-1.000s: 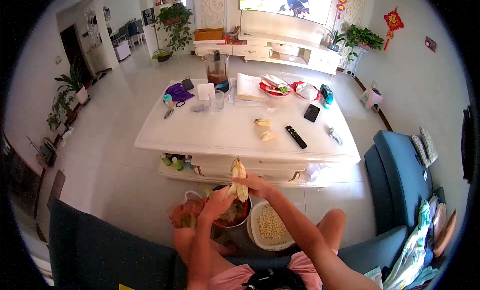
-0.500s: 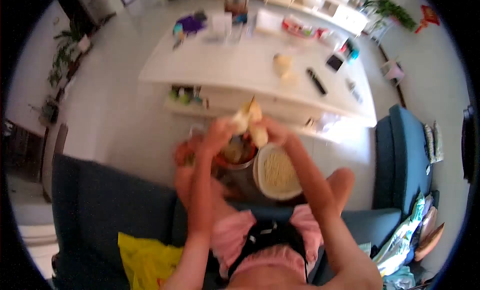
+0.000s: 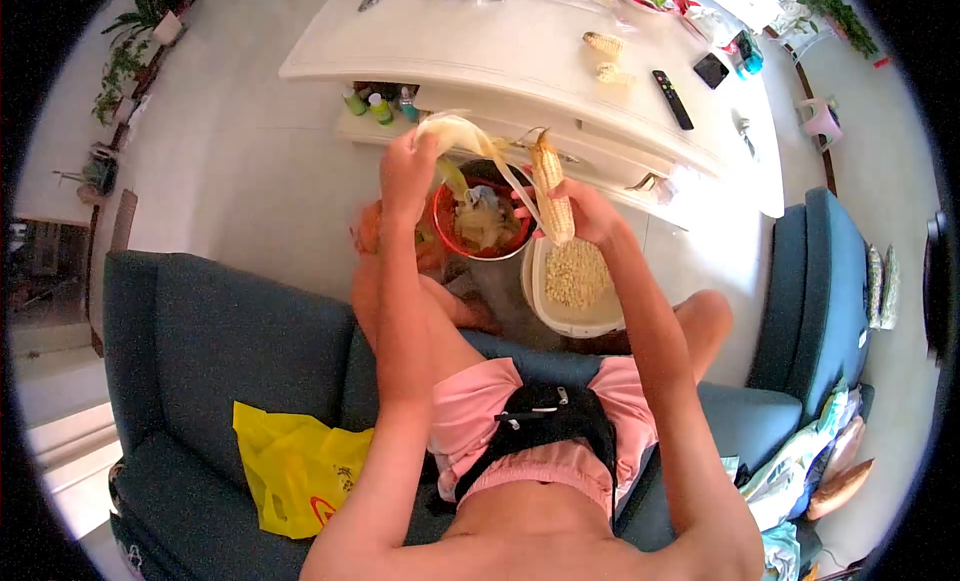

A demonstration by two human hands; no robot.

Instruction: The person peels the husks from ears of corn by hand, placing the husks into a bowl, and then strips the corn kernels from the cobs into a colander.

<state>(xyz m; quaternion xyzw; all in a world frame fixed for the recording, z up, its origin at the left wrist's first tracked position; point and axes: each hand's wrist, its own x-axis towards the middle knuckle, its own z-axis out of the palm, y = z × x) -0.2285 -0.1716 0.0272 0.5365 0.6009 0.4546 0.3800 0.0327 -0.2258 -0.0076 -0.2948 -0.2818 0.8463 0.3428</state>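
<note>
The basin (image 3: 584,321) holds loose corn kernels (image 3: 575,275); the red-rimmed bucket (image 3: 438,228) to its left holds pale husks (image 3: 484,221). Both stand before the near edge of the bench (image 3: 480,61). Above and between them, the right hand's (image 3: 588,213) fingers close around a corn cob (image 3: 552,193); the left hand's (image 3: 408,171) fingers pinch a peeled husk strip (image 3: 462,133). The bucket's lower contents are hidden, and the items at the bench's far edge are cut off.

Cannot read any word, brand or number. Can see just dark print (image 3: 346,478) on the yellow bag (image 3: 285,466), too small to make out, and a red mark (image 3: 322,508) near the bag's lower edge.
</note>
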